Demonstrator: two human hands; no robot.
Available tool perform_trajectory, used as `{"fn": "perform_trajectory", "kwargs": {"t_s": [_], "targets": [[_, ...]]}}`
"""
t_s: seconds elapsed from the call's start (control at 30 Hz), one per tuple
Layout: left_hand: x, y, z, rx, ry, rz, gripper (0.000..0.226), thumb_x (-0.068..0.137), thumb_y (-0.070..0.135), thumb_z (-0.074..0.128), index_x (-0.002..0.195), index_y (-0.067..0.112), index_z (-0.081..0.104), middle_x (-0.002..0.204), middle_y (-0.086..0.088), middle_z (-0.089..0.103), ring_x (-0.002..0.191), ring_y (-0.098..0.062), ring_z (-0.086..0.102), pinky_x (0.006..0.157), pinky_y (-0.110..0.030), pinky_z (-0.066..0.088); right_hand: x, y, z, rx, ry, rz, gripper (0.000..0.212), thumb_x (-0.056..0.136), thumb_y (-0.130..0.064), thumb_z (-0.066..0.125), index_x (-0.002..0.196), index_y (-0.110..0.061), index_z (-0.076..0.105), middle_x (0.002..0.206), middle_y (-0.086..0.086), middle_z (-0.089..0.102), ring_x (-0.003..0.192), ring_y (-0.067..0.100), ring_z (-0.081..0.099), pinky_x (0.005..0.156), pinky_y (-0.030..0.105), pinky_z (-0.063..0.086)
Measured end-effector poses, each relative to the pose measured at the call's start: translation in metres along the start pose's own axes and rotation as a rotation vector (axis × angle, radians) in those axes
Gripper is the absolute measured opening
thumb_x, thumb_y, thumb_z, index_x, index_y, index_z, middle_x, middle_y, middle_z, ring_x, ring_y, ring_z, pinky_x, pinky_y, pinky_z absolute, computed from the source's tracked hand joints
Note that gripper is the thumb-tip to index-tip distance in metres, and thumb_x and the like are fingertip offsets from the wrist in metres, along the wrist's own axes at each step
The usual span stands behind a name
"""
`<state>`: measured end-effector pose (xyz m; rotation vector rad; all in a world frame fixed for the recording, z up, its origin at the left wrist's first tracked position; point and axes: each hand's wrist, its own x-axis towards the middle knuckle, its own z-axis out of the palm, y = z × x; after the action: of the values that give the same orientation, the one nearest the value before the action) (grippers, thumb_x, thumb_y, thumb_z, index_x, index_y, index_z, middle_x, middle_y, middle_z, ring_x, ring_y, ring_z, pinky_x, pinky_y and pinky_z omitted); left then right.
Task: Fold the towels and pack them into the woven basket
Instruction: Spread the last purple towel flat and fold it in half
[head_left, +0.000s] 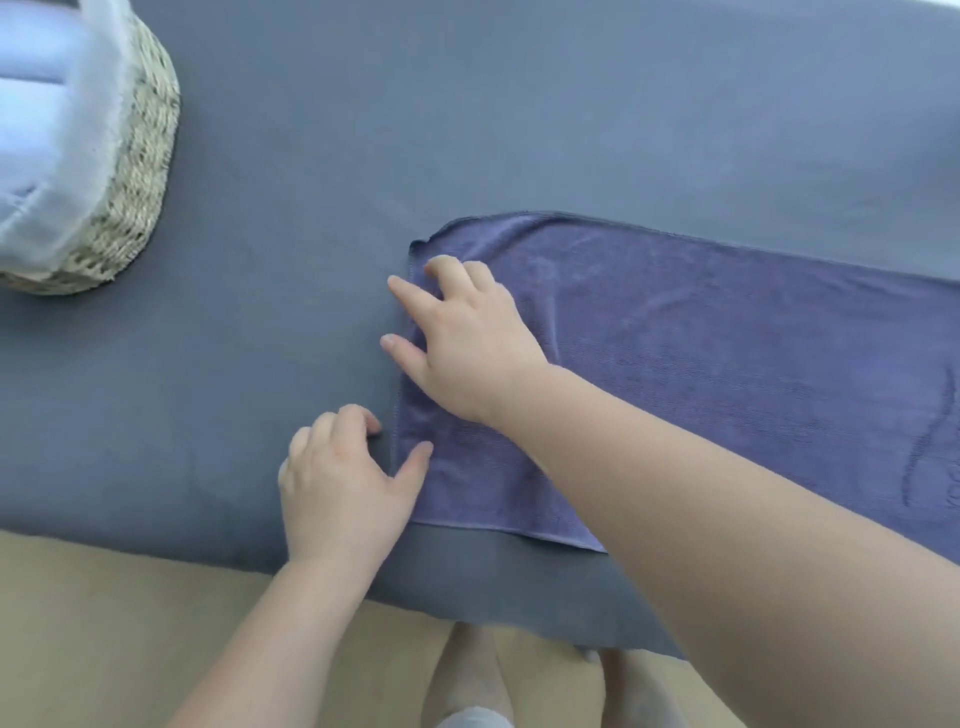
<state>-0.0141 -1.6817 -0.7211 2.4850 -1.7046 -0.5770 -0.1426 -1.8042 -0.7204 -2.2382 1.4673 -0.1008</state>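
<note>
Head view: a purple towel (675, 364) lies flat on the blue-grey worktop (260, 312), its right end running out of the frame. The right hand (467, 343) rests on the towel's left end, fingers spread wide. The left hand (337, 478) sits just beside the towel's left edge, fingers loosely bent onto the worktop, thumb touching the towel and gripping nothing. The woven basket (140, 156) stands well apart at upper left, with pale folded cloth (31, 104) inside.
</note>
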Motion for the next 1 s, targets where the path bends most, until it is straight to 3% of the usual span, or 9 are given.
{"fn": "perform_trajectory", "kwargs": {"t_s": [0.17,0.37,0.53,0.63,0.73,0.87,1.0], "targets": [[-0.006,-0.009,0.001,0.069,-0.084,0.038,0.046,0.071,0.061,0.074,0.076,0.023,0.051,0.074,0.007,0.052,0.08,-0.024,0.049,0.072,-0.04,0.045,0.019,-0.006,0.01,-0.205,-0.049,0.127,0.06,0.098,-0.064,0.034,0.153,-0.04,0.034,0.15,0.01,0.032,0.127,0.032,0.034,0.102,0.045,0.029],[-0.008,-0.01,0.0,-0.144,-0.118,0.059,0.026,0.081,0.028,0.076,0.073,0.018,0.054,0.074,0.006,0.052,0.078,-0.025,0.05,0.066,-0.04,0.048,0.034,-0.007,0.006,-0.193,-0.048,0.233,0.062,0.1,-0.06,0.031,0.152,-0.027,0.037,0.146,0.004,0.035,0.125,0.031,0.034,0.101,0.044,0.03],[-0.004,-0.012,-0.015,-0.334,-0.095,-0.058,0.029,0.083,0.019,0.067,0.068,0.019,0.043,0.057,0.003,0.046,0.062,-0.024,0.047,0.056,-0.037,0.04,0.036,-0.009,-0.003,-0.167,-0.025,0.236,0.064,0.101,-0.057,0.032,0.152,-0.02,0.035,0.15,-0.001,0.035,0.131,0.03,0.032,0.101,0.043,0.027],[0.0,-0.019,-0.026,-0.387,-0.052,-0.109,0.027,0.084,0.018,0.068,0.069,0.019,0.045,0.054,0.002,0.049,0.058,-0.023,0.05,0.056,-0.037,0.044,0.04,-0.016,-0.009,0.081,0.062,0.216,0.057,0.102,-0.052,0.039,0.152,-0.024,0.039,0.15,-0.005,0.036,0.133,0.025,0.032,0.104,0.04,0.027],[0.002,-0.025,-0.033,-0.415,-0.052,-0.131,0.023,0.084,0.019,0.07,0.071,0.021,0.051,0.055,0.002,0.053,0.056,-0.016,0.052,0.056,-0.033,0.044,0.042,-0.018,-0.008,0.537,0.184,0.256,0.051,0.102,-0.042,0.047,0.146,-0.016,0.051,0.141,-0.003,0.046,0.13,0.018,0.044,0.111,0.042,0.035],[-0.004,-0.021,-0.033,-0.49,-0.113,-0.107,0.021,0.083,0.022,0.075,0.072,0.024,0.057,0.059,0.004,0.057,0.057,-0.015,0.053,0.059,-0.033,0.048,0.032,-0.013,-0.008,0.824,0.234,0.408,0.045,0.103,-0.031,0.055,0.143,-0.012,0.054,0.134,-0.005,0.048,0.115,0.005,0.052,0.104,0.022,0.04],[-0.017,-0.001,-0.033,-0.581,-0.121,-0.023,0.02,0.081,0.02,0.078,0.074,0.027,0.06,0.065,0.008,0.06,0.058,-0.016,0.057,0.062,-0.036,0.053,0.016,0.002,-0.019,1.13,0.35,0.507,0.036,0.101,-0.027,0.058,0.135,-0.014,0.062,0.132,-0.005,0.061,0.12,0.008,0.059,0.105,0.031,0.048]]}}
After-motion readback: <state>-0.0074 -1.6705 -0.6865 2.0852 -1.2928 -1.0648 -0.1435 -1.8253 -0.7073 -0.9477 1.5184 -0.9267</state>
